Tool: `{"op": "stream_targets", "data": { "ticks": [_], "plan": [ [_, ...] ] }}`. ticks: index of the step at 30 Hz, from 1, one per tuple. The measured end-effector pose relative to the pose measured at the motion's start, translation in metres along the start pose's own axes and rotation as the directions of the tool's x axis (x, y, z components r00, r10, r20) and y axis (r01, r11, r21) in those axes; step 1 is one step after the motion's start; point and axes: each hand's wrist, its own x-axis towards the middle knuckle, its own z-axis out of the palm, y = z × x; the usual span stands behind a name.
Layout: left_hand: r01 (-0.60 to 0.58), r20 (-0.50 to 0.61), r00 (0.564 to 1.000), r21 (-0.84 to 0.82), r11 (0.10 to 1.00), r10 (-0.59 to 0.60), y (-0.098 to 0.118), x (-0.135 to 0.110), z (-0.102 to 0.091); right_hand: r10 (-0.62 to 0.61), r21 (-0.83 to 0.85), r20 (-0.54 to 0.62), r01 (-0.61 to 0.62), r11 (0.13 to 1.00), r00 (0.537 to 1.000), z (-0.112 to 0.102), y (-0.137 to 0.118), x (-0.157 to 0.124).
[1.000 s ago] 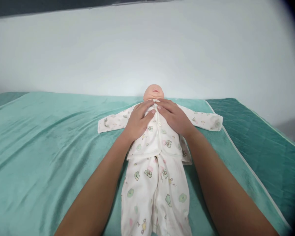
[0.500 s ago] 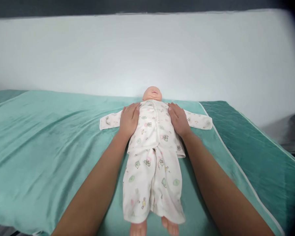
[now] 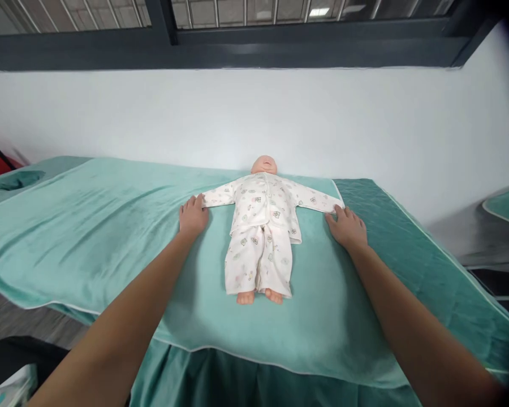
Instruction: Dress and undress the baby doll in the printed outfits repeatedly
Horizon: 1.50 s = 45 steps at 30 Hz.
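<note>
A baby doll (image 3: 264,165) lies on its back on a teal blanket (image 3: 89,226), dressed in a white printed jacket (image 3: 266,206) and matching trousers (image 3: 258,263), sleeves spread out to both sides. My left hand (image 3: 192,216) rests flat on the blanket with fingertips at the end of the doll's left-side sleeve. My right hand (image 3: 346,227) lies flat at the end of the other sleeve. Both hands hold nothing; their fingers are stretched out. The doll's bare feet (image 3: 258,297) show below the trousers.
The blanket covers a teal padded table (image 3: 428,254) against a white wall (image 3: 254,118). A dark window frame (image 3: 237,39) runs along the top. Another teal surface (image 3: 507,206) shows at the far right. Floor and dark objects sit at the lower left.
My hands slid outward from the doll's chest along the sleeves to the cuffs. The view pulled back, so the whole doll and the window now show.
</note>
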Motion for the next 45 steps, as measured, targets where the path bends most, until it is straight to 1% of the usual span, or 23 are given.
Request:
{"op": "stream_targets", "data": {
  "ticks": [5, 9, 13, 16, 20, 25, 30, 32, 34, 36, 37, 38, 39, 40, 41, 42, 43, 45],
  "plan": [
    [0.012, 0.006, 1.0, 0.009, 1.0, -0.012, 0.002, 0.005, -0.001, -0.021, 0.005, 0.037, 0.021, 1.0, 0.999, -0.003, -0.002, -0.011],
    [0.043, -0.03, 0.999, 0.0, 0.999, -0.043, -0.003, 0.016, 0.0, -0.012, 0.003, 0.001, 0.012, 1.0, 1.0, -0.002, -0.002, -0.011],
    [0.114, -0.095, 0.989, -0.012, 0.993, -0.114, -0.007, 0.024, 0.001, 0.006, 0.023, -0.023, -0.005, 1.0, 1.0, -0.003, -0.004, -0.01],
    [0.121, -0.097, 0.988, 0.0, 0.993, -0.121, -0.007, 0.024, 0.003, 0.013, 0.027, -0.036, -0.012, 1.0, 0.999, -0.004, -0.005, -0.01],
    [0.108, -0.069, 0.992, 0.051, 0.993, -0.105, -0.005, 0.018, 0.003, 0.013, 0.006, -0.053, -0.013, 1.0, 0.999, -0.004, -0.007, -0.01],
    [0.106, -0.048, 0.993, 0.054, 0.993, -0.104, -0.003, 0.007, 0.001, 0.006, -0.012, -0.061, -0.007, 1.0, 0.998, -0.005, -0.011, -0.015],
    [0.072, -0.05, 0.996, 0.057, 0.996, -0.069, -0.003, -0.017, -0.004, 0.04, -0.022, -0.072, -0.042, 0.999, 0.997, -0.008, -0.014, -0.02],
    [0.052, -0.06, 0.997, 0.072, 0.996, -0.047, -0.001, -0.029, -0.005, 0.043, -0.01, -0.085, -0.044, 0.999, 0.995, -0.01, -0.016, -0.029],
    [0.04, -0.075, 0.997, 0.079, 0.996, -0.034, 0.001, -0.04, -0.006, 0.006, 0.06, -0.119, 0.001, 0.998, 0.993, -0.013, -0.02, -0.048],
    [0.033, -0.084, 0.996, 0.083, 0.996, -0.026, 0.003, -0.045, -0.006, -0.083, 0.204, -0.202, 0.125, 0.971, 0.976, -0.018, -0.029, -0.083],
    [0.027, -0.085, 0.996, 0.085, 0.996, -0.02, 0.003, -0.046, -0.006, -0.135, 0.291, -0.275, 0.216, 0.932, 0.952, -0.022, -0.036, -0.106],
    [0.022, -0.086, 0.996, 0.087, 0.996, -0.015, 0.004, -0.047, -0.006, -0.2, 0.357, -0.355, 0.33, 0.874, 0.913, -0.025, -0.045, -0.132],
    [0.017, -0.087, 0.996, 0.087, 0.996, -0.009, 0.004, -0.046, -0.006, -0.288, 0.39, -0.399, 0.446, 0.806, 0.87, -0.029, -0.055, -0.16],
    [0.014, -0.088, 0.996, 0.084, 0.996, -0.007, 0.004, -0.046, -0.007, -0.376, 0.407, -0.415, 0.539, 0.738, 0.828, -0.033, -0.067, -0.187],
    [0.013, -0.09, 0.996, 0.079, 0.997, -0.006, 0.004, -0.045, -0.007, -0.454, 0.413, -0.396, 0.597, 0.688, 0.798, -0.036, -0.08, -0.213],
    [0.01, -0.088, 0.996, 0.075, 0.997, -0.004, 0.003, -0.044, -0.007, -0.513, 0.4, -0.376, 0.634, 0.662, 0.772, -0.039, -0.093, -0.236],
    [0.007, -0.085, 0.996, 0.074, 0.997, 0.0, 0.003, -0.043, -0.007, -0.54, 0.376, -0.349, 0.642, 0.668, 0.766, -0.042, -0.105, -0.254],
    [-0.001, -0.075, 0.997, 0.078, 0.997, 0.007, 0.002, -0.043, -0.008, -0.549, 0.317, -0.31, 0.629, 0.709, 0.776, -0.045, -0.127, -0.275]
  ]
}}
